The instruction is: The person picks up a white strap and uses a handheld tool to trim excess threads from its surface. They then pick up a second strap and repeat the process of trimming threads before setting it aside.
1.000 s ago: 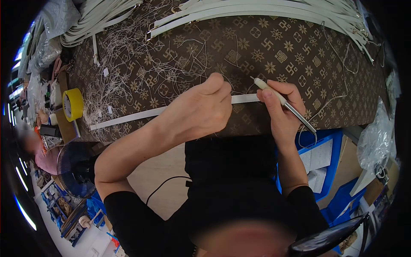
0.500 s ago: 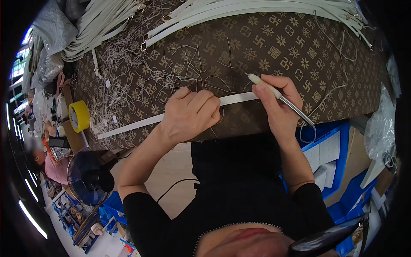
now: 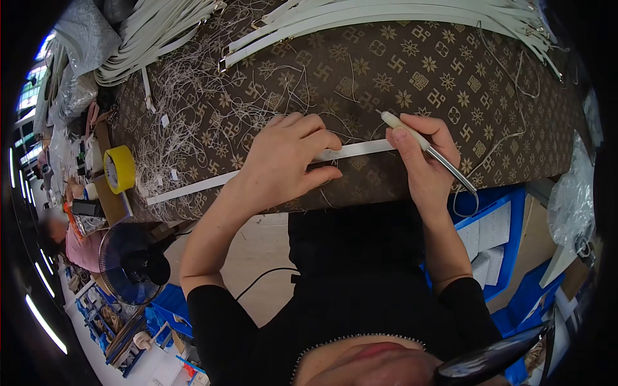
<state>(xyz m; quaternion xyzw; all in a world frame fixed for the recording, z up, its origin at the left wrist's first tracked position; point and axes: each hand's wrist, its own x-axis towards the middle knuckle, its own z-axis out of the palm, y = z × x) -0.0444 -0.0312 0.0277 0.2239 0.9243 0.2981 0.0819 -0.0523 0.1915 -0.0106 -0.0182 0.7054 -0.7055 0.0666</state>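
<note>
A narrow white strap [image 3: 193, 189] lies slantwise along the near side of the patterned tabletop. My left hand [image 3: 286, 157] is over its middle, thumb and fingers apart, and the strap passes beneath it. In my right hand [image 3: 428, 151] is a pen-shaped tool [image 3: 452, 168] with a pale front, a thin metal tip and a silver rear part. A thin cord loops from its back end. The strap's right end reaches the fingers of that hand; whether they also pinch it is hidden. Loose pale threads [image 3: 193, 109] lie tangled to the left.
Bundles of white straps [image 3: 386, 22] with metal buckles lie along the far side. Yellow tape [image 3: 120, 170] stands at the left edge. A fan [image 3: 135, 264] is below left, near a person in pink [image 3: 84, 248]. Blue bins [image 3: 492, 238] stand below right.
My left hand has loosened from a closed grip on the strap, its thumb and fingers now spread. The right hand, with the tool, has barely moved.
</note>
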